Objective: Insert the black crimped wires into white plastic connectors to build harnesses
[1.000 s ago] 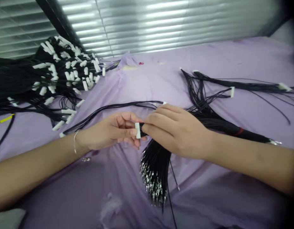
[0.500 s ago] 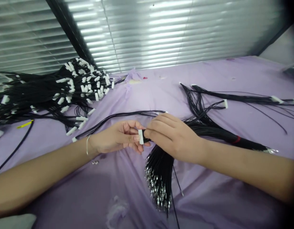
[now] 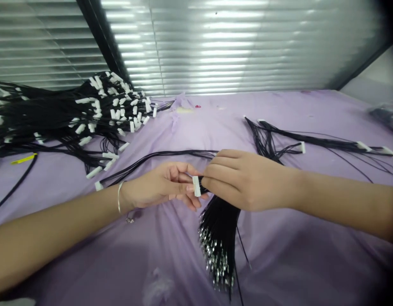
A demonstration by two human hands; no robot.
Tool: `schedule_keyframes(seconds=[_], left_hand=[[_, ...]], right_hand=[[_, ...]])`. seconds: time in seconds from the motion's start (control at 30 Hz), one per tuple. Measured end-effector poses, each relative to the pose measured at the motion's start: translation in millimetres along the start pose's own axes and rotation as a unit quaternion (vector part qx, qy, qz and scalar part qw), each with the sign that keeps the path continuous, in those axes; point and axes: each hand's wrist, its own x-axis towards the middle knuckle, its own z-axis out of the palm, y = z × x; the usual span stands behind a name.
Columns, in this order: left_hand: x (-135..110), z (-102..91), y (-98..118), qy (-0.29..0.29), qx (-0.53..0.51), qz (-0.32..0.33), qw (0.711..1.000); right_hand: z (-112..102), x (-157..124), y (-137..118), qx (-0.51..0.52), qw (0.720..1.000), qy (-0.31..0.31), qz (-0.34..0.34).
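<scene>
Between the thumb and fingers of my left hand (image 3: 171, 185) is a white connector housing (image 3: 196, 186), with black wires running from its right side. My right hand (image 3: 244, 178) is closed around those wires just behind the housing; its fingertips are partly hidden. Below my right hand hangs a thick bundle of black wires (image 3: 220, 238) with shiny metal terminals at the lower ends. A wire harness (image 3: 158, 154) lies behind my hands, and its white end connector (image 3: 99, 185) rests beyond my left forearm.
A large heap of black wire harnesses (image 3: 56, 114) with white connectors fills the back left. More harnesses (image 3: 323, 141) lie at the back right on the purple cloth (image 3: 183, 263). A black cable with a yellow tag (image 3: 24, 159) is at far left. Window blinds (image 3: 231, 42) rise behind.
The view has shifted slightly, so both hands appear a little further right. My right forearm now covers the red-tied wire bundle seen earlier. The grip on the connector housing and wires stays the same.
</scene>
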Motion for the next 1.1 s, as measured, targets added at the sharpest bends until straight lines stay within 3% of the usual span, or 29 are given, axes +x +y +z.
schedule_keyframes(seconds=[0.33,0.57,0.7,0.8,0.9,1.0,1.1], left_hand=[[-3,3.1,1,-0.006,0.042,0.024,0.999],[0,3.0,2,-0.019,0.021,0.025,0.999],[1,4.5,0,0.003,0.023,0.023,0.999],[0,9.8,2,0.047,0.062,0.025,0.997],[-6,18.4,8,0.091,0.117,0.020,0.989],[-15,26.0,10,0.066,0.149,0.021,0.986],[-24,27.8,2,0.025,0.293,0.076,0.953]], right_hand=[[6,0,11,-0.004,0.997,0.025,-0.074],[13,1,9,0.004,0.997,0.050,-0.051],[-1,-1,12,0.005,1.000,0.016,-0.026],[-21,-24,23,0.018,0.999,-0.012,0.045],[-34,-67,37,0.021,0.973,-0.067,0.219],[-29,-108,44,0.086,0.930,-0.168,0.317],[-17,-128,42,0.190,0.903,-0.161,0.349]])
